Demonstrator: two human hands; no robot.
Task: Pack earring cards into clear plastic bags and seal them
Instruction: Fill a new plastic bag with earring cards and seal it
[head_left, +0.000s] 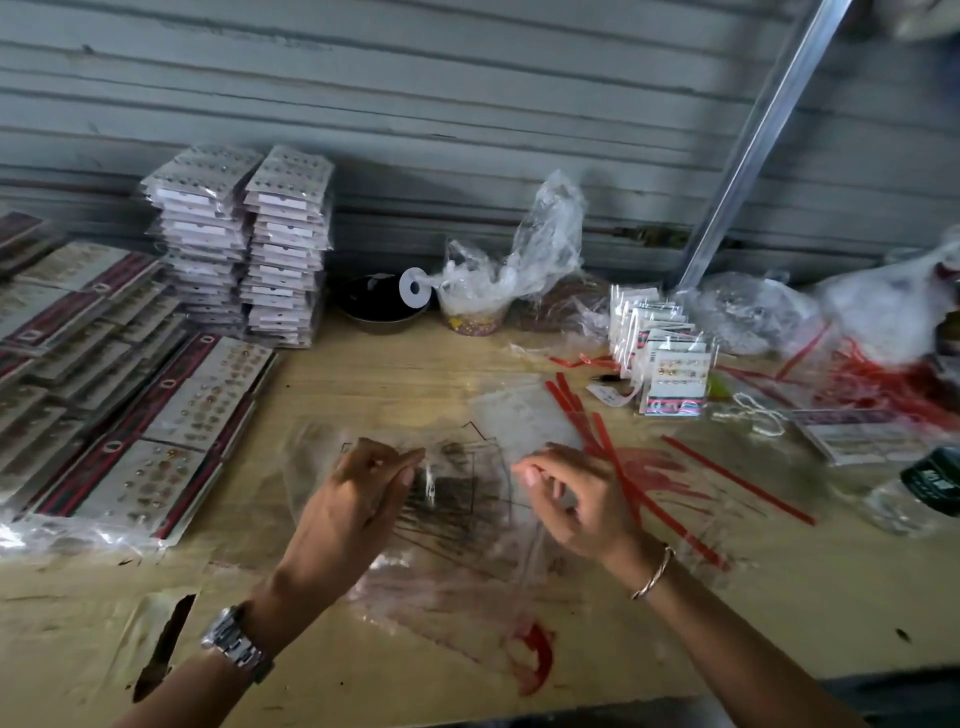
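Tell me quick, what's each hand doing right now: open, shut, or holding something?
Left hand: pinches the thin clear plastic bag.
Right hand: fingers curled; a hold cannot be told.

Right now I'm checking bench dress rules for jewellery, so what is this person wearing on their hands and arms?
The left hand has a silver metal link-band watch at its wrist. The right hand has a thin gold-toned bangle at its wrist. Both forearms are bare, with no sleeves in view, and there are no gloves. No rings show.
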